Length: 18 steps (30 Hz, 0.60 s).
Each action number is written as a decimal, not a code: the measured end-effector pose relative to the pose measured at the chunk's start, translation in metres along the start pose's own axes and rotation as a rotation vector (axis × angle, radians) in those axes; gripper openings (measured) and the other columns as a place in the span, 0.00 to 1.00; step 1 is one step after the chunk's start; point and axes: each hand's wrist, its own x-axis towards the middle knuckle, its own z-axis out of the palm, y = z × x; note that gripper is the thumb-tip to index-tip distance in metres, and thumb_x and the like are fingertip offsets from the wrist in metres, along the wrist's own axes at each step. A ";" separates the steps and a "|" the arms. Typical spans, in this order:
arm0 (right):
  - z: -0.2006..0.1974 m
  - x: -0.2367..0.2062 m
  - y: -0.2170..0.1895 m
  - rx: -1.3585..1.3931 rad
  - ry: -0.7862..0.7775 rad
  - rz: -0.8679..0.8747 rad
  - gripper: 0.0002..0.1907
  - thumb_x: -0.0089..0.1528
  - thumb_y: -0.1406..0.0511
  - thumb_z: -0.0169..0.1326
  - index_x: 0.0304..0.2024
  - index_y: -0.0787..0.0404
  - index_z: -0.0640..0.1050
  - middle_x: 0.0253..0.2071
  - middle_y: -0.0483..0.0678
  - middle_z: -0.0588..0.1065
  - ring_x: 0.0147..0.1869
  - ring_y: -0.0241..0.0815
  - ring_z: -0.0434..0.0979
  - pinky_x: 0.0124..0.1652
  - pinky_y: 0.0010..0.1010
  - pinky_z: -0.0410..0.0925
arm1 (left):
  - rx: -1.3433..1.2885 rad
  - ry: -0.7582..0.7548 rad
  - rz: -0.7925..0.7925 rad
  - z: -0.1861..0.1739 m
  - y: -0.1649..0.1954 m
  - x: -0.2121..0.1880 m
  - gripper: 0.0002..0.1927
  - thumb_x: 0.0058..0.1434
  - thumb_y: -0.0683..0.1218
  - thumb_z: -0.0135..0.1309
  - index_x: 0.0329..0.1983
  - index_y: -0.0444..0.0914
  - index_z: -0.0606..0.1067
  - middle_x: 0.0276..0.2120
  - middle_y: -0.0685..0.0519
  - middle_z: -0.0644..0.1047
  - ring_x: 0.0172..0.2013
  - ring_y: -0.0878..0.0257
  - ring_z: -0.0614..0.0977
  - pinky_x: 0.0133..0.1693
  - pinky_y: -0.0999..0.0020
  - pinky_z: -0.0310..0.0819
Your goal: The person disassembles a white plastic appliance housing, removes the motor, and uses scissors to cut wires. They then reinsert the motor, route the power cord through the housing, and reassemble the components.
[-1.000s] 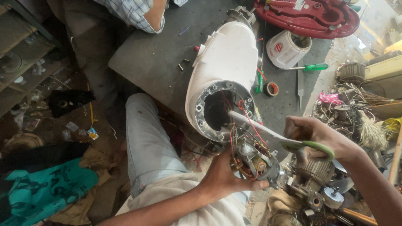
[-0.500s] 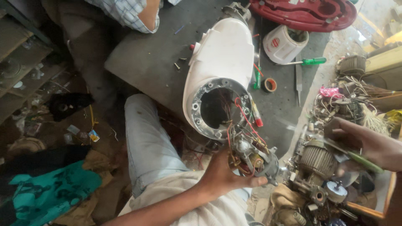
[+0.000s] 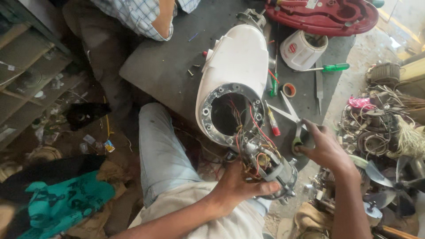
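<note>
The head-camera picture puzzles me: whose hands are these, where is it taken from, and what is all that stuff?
The camera sits on a person's head and looks down, so both arms belong to that person, who sits at a low dark work surface. The left hand has its grip around a small electric motor, whose red and yellow wires run into the round opening of a white appliance housing. The right hand rests on the handles of a pair of scissors lying on the surface. Also there: a green-handled screwdriver, a white jar, a roll of tape and a red plastic part. Scrap motors and wire are piled at the right. Another person's checked sleeve shows at the top.
</note>
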 end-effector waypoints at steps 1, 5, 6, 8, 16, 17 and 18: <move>-0.002 -0.005 -0.001 -0.017 0.021 -0.005 0.43 0.54 0.59 0.69 0.69 0.52 0.65 0.62 0.63 0.68 0.65 0.58 0.68 0.61 0.45 0.65 | 0.022 0.010 0.004 0.001 0.001 0.000 0.36 0.50 0.61 0.67 0.55 0.35 0.72 0.46 0.52 0.79 0.50 0.62 0.81 0.56 0.64 0.77; -0.005 -0.039 -0.009 0.288 0.023 0.100 0.37 0.60 0.54 0.63 0.70 0.49 0.67 0.69 0.50 0.70 0.71 0.48 0.71 0.67 0.44 0.65 | -0.017 -0.016 -0.013 0.003 0.006 0.001 0.39 0.49 0.60 0.68 0.57 0.33 0.72 0.47 0.51 0.78 0.50 0.61 0.81 0.56 0.64 0.77; -0.003 -0.051 -0.013 0.583 -0.006 -0.125 0.40 0.60 0.54 0.63 0.71 0.54 0.65 0.70 0.54 0.69 0.73 0.51 0.70 0.69 0.47 0.63 | -0.019 -0.014 0.010 0.002 0.007 0.001 0.39 0.50 0.60 0.68 0.58 0.33 0.71 0.48 0.50 0.78 0.51 0.61 0.80 0.56 0.65 0.77; 0.004 -0.084 -0.021 1.169 -0.077 -0.578 0.46 0.58 0.55 0.64 0.74 0.64 0.61 0.71 0.61 0.67 0.76 0.56 0.67 0.74 0.52 0.59 | -0.024 -0.012 0.052 0.001 0.011 0.000 0.41 0.51 0.60 0.69 0.60 0.31 0.71 0.49 0.49 0.79 0.51 0.61 0.80 0.56 0.65 0.76; 0.054 -0.132 -0.086 1.151 0.222 -0.207 0.69 0.31 0.68 0.76 0.70 0.64 0.52 0.64 0.60 0.66 0.66 0.51 0.71 0.58 0.43 0.70 | 0.175 0.060 0.217 0.001 0.014 0.001 0.44 0.54 0.65 0.65 0.64 0.33 0.69 0.53 0.49 0.78 0.55 0.59 0.81 0.58 0.64 0.77; 0.055 -0.132 -0.092 1.119 0.277 -0.167 0.68 0.30 0.69 0.76 0.69 0.64 0.53 0.63 0.60 0.68 0.64 0.50 0.73 0.57 0.41 0.72 | 0.205 0.067 0.247 0.000 0.014 0.001 0.45 0.54 0.67 0.64 0.65 0.34 0.67 0.54 0.48 0.78 0.56 0.59 0.80 0.59 0.64 0.77; 0.054 -0.132 -0.097 1.109 0.328 -0.193 0.65 0.33 0.68 0.75 0.69 0.65 0.55 0.62 0.59 0.69 0.64 0.49 0.74 0.58 0.39 0.72 | 0.242 0.033 0.230 -0.002 0.014 0.001 0.45 0.55 0.68 0.62 0.65 0.34 0.67 0.54 0.48 0.77 0.56 0.57 0.81 0.59 0.64 0.77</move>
